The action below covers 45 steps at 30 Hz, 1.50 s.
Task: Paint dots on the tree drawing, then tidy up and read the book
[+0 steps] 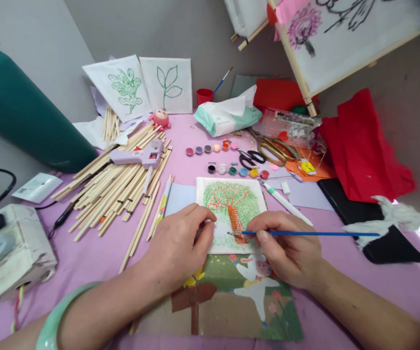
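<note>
Head view: paint [254, 172] in pots [233, 174], brush [223, 80] in cup [204, 97]

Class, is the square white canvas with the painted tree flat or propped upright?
Flat: the canvas lies face up on the green and brown illustrated sheet, the left hand at its edge.

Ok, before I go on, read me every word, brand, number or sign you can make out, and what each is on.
None can be read.
Wipes packet: faint print, too small.
White box on the left: label, blurred.
Glue gun: small markings, unreadable.
Tree painting: no lettering that I can make out.
Blue paintbrush: none legible.
</note>
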Each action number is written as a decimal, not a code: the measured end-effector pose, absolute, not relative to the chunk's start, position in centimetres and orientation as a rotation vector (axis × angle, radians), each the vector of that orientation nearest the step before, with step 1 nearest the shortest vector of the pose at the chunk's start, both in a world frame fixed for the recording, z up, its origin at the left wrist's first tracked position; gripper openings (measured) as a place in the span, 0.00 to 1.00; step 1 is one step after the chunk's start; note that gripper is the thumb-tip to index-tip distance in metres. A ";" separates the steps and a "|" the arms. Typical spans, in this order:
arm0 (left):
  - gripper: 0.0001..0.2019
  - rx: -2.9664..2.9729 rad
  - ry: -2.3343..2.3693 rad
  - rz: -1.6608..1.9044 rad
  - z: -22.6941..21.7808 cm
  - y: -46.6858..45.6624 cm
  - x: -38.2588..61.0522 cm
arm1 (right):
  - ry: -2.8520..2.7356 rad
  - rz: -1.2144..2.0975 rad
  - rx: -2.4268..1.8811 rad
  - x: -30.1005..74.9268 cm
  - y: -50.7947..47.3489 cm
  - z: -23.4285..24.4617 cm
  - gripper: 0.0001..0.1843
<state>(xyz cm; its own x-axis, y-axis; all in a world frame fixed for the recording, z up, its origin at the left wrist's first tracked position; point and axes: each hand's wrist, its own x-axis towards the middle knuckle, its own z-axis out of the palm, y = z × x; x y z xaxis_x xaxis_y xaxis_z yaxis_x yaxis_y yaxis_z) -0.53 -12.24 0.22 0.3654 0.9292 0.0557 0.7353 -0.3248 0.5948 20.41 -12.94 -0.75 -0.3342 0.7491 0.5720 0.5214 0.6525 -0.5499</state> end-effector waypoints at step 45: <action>0.08 2.156 1.450 0.545 0.3 -12.2 -0.4 | -2.007 0.346 -1.023 20.4 -13.0 -0.8 0.07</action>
